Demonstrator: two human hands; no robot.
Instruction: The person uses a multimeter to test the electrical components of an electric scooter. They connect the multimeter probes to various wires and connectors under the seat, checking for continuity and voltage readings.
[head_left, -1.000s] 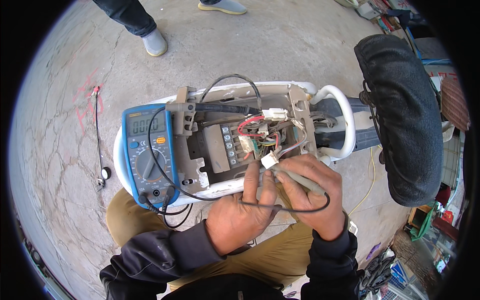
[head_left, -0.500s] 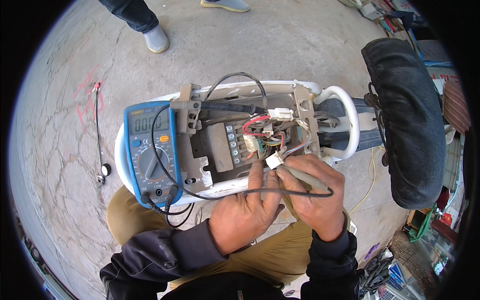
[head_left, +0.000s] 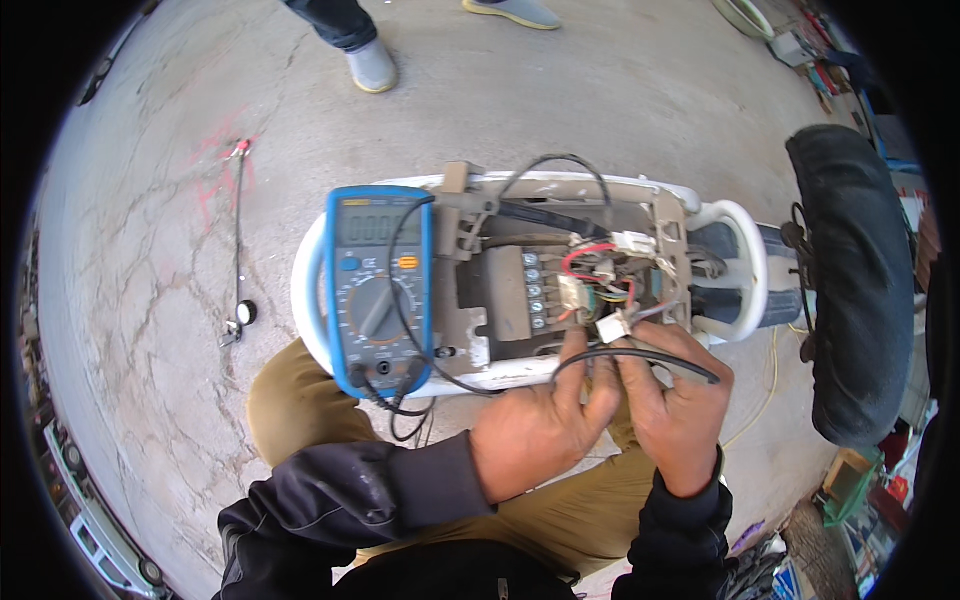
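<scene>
My left hand (head_left: 530,440) is closed at the lower edge of an opened white-framed vehicle body (head_left: 740,230), its fingertips beside a white connector (head_left: 611,328); what they grip is hidden. My right hand (head_left: 682,420) pinches a test probe just below that connector, the probe partly hidden under its black lead (head_left: 637,352). Red and other coloured wires (head_left: 582,255) crowd around a terminal block (head_left: 508,295) with several screws. A blue multimeter (head_left: 377,305) lies on the body's left part, its leads plugged in at the bottom.
A black padded seat (head_left: 850,285) stands at right. A gauge on a thin hose (head_left: 245,312) lies on the cracked concrete floor at left. Another person's shoes (head_left: 370,68) are beyond the vehicle. Assorted clutter (head_left: 880,480) lines the right side; a vehicle (head_left: 110,550) shows at lower left.
The whole view has shifted, so the vehicle, multimeter and floor items appear farther right. My hands stay at the white connector; the probe's lead now arches higher across my fingers.
</scene>
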